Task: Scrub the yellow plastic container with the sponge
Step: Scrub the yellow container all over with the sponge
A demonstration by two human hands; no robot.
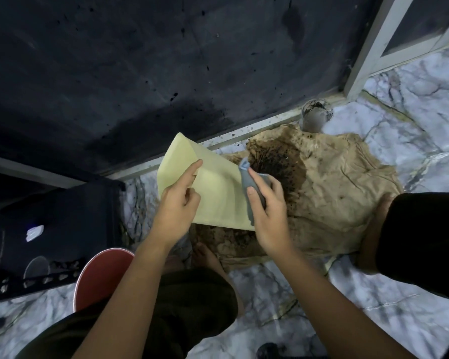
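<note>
A pale yellow plastic container (213, 187) is held off the floor, directly above the near edge of a stained brown cloth (335, 187) spread over the marble floor (412, 99). The left hand (178, 203) is clamped on the container's left side, forefinger stretched along its upper face; the right hand (268, 203) is closed around a grey sponge (249, 185), which is pressed against the container's right edge. The two hands are kept apart, one on each side of the container. The container is judged light and fairly stiff, its thin walls likely to flex under hard scrubbing, and its smooth surface apt to turn slippery once wet, so a firm hold at an edge or corner opposite the sponge seems best. The sponge looks soft and easily squeezed. A grey pipe (315, 117) is seen beyond the cloth's far edge, and a red stool (99, 275) below and left of the container.
</note>
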